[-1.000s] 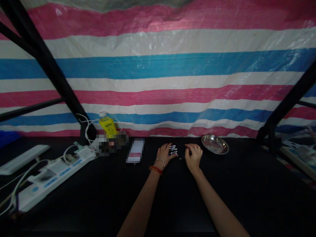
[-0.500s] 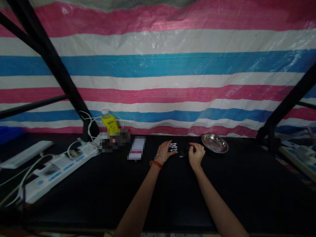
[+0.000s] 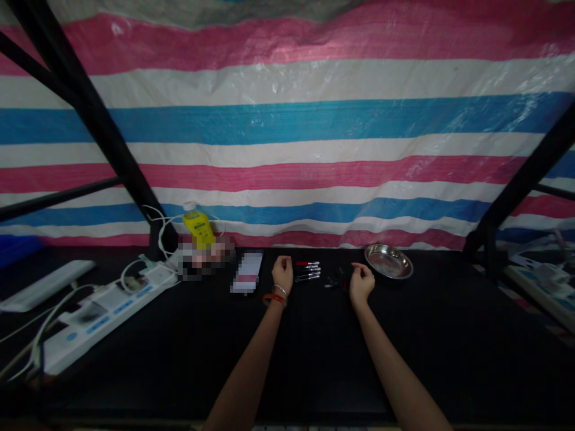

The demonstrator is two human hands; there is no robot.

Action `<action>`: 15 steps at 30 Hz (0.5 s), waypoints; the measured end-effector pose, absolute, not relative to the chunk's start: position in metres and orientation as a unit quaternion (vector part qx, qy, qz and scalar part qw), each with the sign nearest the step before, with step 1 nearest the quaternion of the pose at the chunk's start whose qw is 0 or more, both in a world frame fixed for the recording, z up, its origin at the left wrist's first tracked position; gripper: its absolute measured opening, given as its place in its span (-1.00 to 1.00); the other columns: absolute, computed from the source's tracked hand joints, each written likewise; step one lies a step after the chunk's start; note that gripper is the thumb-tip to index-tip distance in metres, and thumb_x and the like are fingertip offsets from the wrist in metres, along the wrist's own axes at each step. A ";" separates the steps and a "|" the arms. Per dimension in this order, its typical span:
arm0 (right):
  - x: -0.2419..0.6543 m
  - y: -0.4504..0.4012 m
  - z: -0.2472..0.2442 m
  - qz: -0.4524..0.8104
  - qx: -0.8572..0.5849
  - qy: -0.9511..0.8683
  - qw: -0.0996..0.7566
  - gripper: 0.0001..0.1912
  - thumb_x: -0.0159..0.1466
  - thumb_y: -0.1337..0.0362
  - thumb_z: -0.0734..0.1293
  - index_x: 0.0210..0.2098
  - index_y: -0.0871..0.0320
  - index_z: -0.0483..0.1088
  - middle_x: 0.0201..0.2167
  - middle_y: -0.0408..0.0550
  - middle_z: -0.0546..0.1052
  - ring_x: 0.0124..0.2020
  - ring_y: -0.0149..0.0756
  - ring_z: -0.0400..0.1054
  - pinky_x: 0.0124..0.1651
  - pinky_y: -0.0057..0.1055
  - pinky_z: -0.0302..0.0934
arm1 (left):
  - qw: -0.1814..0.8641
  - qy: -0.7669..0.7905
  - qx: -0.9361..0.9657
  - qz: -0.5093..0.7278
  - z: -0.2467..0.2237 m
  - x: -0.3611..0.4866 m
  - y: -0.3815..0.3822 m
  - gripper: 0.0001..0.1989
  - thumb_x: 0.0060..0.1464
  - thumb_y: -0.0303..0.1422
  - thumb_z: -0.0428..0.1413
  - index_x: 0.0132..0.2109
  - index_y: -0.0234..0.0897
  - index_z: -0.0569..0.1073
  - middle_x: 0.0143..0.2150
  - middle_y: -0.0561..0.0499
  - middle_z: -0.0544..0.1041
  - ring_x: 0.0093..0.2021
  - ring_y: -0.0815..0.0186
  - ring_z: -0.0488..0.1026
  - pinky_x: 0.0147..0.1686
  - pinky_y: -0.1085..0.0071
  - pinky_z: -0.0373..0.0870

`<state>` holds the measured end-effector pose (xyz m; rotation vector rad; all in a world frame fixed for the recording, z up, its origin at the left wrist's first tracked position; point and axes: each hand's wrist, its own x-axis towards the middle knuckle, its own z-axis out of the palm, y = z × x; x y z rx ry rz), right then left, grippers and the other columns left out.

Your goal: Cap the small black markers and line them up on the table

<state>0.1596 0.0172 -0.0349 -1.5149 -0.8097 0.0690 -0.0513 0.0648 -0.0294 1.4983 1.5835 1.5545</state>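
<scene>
My left hand (image 3: 283,273), with a bangle and an orange bracelet at its wrist, is closed just left of several slim rods (image 3: 308,271). These have shiny silver ends and red or black bodies, and lie side by side on the black tabletop. Nothing shows in that hand. My right hand (image 3: 362,285) rests farther right with its fingers curled in; what they hold, if anything, is hidden. Close to its left side lie small dark and red pieces (image 3: 345,284). Small clear or silvery bits (image 3: 331,282) lie between the hands, too small to name.
A round metal dish (image 3: 389,261) stands beyond my right hand. Left of my left hand are a phone (image 3: 248,272) and a yellow bottle (image 3: 198,226). A white power strip (image 3: 112,317) with cables lies farther left. Black frame posts (image 3: 516,173) flank the striped sheet (image 3: 314,120).
My left hand has drawn left off the silver-ended rods, its spread fingers now closed, and the rods are uncovered. My right hand has shifted slightly right.
</scene>
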 end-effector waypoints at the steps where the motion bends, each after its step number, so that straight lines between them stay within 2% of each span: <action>1: 0.159 0.017 -0.035 0.031 -0.669 -0.356 0.652 -0.70 0.09 0.26 0.11 -0.45 0.19 0.47 -0.42 0.02 0.51 -0.33 -0.19 0.31 -0.18 -0.29 0.13 | 0.245 0.579 0.528 0.572 -0.031 -0.053 0.066 -0.82 0.09 -0.30 -0.05 -0.34 -0.28 0.39 -0.43 0.01 0.44 -0.38 0.32 0.42 -0.32 0.40 0.36; 6: 0.159 0.016 -0.033 0.049 -0.675 -0.349 0.648 -0.70 0.08 0.25 0.12 -0.45 0.18 0.46 -0.40 0.03 0.50 -0.30 -0.17 0.31 -0.16 -0.28 0.13 | 0.278 0.565 0.523 0.574 -0.034 -0.054 0.065 -0.88 0.04 -0.36 -0.05 -0.35 -0.27 0.36 -0.49 0.06 0.42 -0.44 0.36 0.41 -0.41 0.47 0.32; 15: 0.159 0.016 -0.034 0.048 -0.663 -0.365 0.652 -0.70 0.09 0.26 0.11 -0.44 0.19 0.45 -0.40 0.03 0.51 -0.32 -0.19 0.32 -0.19 -0.29 0.14 | 0.290 0.550 0.538 0.569 -0.031 -0.053 0.061 -0.88 0.01 -0.36 -0.05 -0.37 -0.26 0.35 -0.51 0.08 0.41 -0.45 0.36 0.41 -0.41 0.46 0.33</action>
